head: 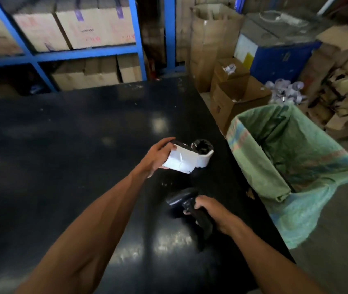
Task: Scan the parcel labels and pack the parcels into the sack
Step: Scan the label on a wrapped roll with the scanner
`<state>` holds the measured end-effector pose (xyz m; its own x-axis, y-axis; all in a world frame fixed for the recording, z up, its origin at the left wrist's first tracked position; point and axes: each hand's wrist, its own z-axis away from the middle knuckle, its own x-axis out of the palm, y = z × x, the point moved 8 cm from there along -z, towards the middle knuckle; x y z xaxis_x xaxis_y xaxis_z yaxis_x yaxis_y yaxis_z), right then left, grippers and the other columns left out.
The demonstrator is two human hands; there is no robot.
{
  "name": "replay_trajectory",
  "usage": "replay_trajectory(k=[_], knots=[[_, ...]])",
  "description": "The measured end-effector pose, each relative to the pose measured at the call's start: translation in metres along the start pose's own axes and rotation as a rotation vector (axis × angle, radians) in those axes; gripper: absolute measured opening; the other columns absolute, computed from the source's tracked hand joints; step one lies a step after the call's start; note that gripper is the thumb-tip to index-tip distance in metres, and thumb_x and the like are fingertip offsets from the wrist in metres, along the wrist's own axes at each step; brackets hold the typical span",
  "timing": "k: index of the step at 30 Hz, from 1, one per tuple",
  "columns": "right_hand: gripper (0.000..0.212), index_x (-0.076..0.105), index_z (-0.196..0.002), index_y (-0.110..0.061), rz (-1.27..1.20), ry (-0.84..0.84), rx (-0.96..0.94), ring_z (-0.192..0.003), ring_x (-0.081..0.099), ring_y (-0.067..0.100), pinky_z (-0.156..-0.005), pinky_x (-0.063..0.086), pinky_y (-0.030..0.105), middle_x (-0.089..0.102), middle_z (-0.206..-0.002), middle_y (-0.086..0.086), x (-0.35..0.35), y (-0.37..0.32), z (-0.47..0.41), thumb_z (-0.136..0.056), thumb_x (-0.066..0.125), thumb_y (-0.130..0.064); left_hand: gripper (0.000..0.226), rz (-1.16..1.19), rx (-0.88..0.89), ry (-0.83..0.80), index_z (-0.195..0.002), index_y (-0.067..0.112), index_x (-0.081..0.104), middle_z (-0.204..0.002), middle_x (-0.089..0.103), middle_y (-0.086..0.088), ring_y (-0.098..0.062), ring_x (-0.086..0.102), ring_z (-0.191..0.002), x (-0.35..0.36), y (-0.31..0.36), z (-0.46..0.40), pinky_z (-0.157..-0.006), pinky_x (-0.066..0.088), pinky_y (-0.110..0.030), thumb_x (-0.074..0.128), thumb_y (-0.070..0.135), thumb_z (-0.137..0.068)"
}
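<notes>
A white-labelled parcel is grasped in the left hand above the desk; the right hand grips the scanner near it. Scanning looks pending. The green sack stands open at right, contents unseen.

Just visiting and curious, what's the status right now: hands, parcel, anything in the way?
Left hand holds small white-labelled parcel above black table. Right hand grips black scanner. Green sack open at right, path clear.
</notes>
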<state>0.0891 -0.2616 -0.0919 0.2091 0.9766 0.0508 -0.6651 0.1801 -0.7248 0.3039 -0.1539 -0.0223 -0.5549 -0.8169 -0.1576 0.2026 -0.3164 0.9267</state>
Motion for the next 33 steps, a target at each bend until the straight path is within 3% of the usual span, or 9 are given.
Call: replay_trajectory(k=[2,5,9,12,15,21,24,29,33], knots=[[0.038,0.070,-0.111,-0.005,-0.122,-0.074,0.032,-0.088,0.070,0.037,-0.058,0.051,0.031,0.074,-0.107,0.026,0.004,-0.008,0.003,-0.078,0.057,-0.019,0.034,0.025,-0.012,0.064,-0.132,0.032,0.061,-0.122,0.067,-0.010,-0.019,0.066,-0.095,-0.025,0.002,0.007,-0.068,0.062,-0.032,0.050,0.027,-0.099],[0.044,0.067,-0.101,0.002,-0.263,-0.161,0.010,-0.062,0.061,0.029,-0.056,0.052,0.034,0.069,-0.091,0.021,0.012,-0.030,0.007,-0.063,0.055,-0.018,0.031,0.038,-0.067,0.124,-0.128,0.034,0.059,-0.112,0.070,-0.012,-0.023,0.069,-0.093,-0.057,0.001,0.019,-0.075,0.064,-0.042,0.041,0.032,-0.103],[0.044,0.065,-0.100,0.006,-0.346,-0.213,-0.074,-0.063,0.057,0.023,-0.052,0.050,0.033,0.067,-0.095,0.019,0.035,-0.060,0.019,-0.064,0.048,-0.014,0.036,0.170,-0.186,0.174,-0.129,0.033,0.055,-0.108,0.071,-0.011,-0.029,0.072,-0.092,-0.082,-0.015,0.038,-0.069,0.064,-0.049,0.030,0.038,-0.104],[0.060,0.063,-0.119,0.005,-0.324,-0.198,-0.184,-0.060,0.052,0.022,-0.050,0.043,0.032,0.070,-0.099,0.022,0.050,-0.082,0.023,-0.063,0.052,-0.014,0.040,0.330,-0.260,0.246,-0.118,0.022,0.064,-0.093,0.071,-0.012,-0.029,0.072,-0.077,-0.092,-0.028,0.049,-0.072,0.063,-0.052,0.031,0.038,-0.101],[0.068,0.052,-0.135,-0.011,-0.266,-0.145,-0.283,-0.060,0.055,0.026,-0.054,0.045,0.034,0.071,-0.100,0.024,0.055,-0.104,0.025,-0.068,0.057,-0.013,0.050,0.437,-0.341,0.233,-0.119,0.014,0.064,-0.092,0.070,-0.014,-0.031,0.071,-0.075,-0.092,-0.041,0.055,-0.072,0.063,-0.054,0.034,0.048,-0.098],[0.052,0.051,-0.132,-0.027,-0.212,-0.046,-0.425,-0.064,0.061,0.026,-0.055,0.050,0.036,0.073,-0.087,0.014,0.057,-0.136,0.034,-0.089,0.053,0.003,0.052,0.313,-0.255,0.087,-0.128,0.014,0.057,-0.115,0.063,-0.018,-0.031,0.066,-0.099,-0.085,-0.035,0.058,-0.077,0.062,-0.048,0.064,0.047,-0.088],[0.051,0.052,-0.129,-0.030,-0.199,-0.032,-0.436,-0.065,0.061,0.025,-0.056,0.049,0.036,0.073,-0.088,0.015,0.053,-0.142,0.037,-0.091,0.051,0.003,0.050,0.186,-0.203,0.132,-0.121,0.022,0.057,-0.116,0.068,-0.013,-0.027,0.069,-0.095,-0.093,-0.036,0.057,-0.080,0.061,-0.043,0.068,0.057,-0.087],[0.051,0.050,-0.131,-0.030,-0.157,-0.008,-0.440,-0.068,0.061,0.026,-0.057,0.050,0.036,0.072,-0.094,0.019,0.047,-0.142,0.040,-0.090,0.054,0.000,0.028,0.234,-0.130,0.134,-0.120,0.036,0.062,-0.118,0.068,-0.013,-0.035,0.070,-0.102,-0.087,-0.028,0.064,-0.076,0.063,-0.053,0.057,0.053,-0.098],[0.061,0.049,-0.133,-0.037,-0.120,0.094,-0.465,-0.074,0.064,0.028,-0.060,0.053,0.037,0.073,-0.101,0.020,0.044,-0.141,0.040,-0.086,0.069,-0.004,0.038,0.302,-0.149,0.013,-0.120,0.037,0.068,-0.122,0.066,-0.017,-0.038,0.067,-0.109,-0.069,-0.020,0.071,-0.079,0.062,-0.050,0.043,0.060,-0.102]])
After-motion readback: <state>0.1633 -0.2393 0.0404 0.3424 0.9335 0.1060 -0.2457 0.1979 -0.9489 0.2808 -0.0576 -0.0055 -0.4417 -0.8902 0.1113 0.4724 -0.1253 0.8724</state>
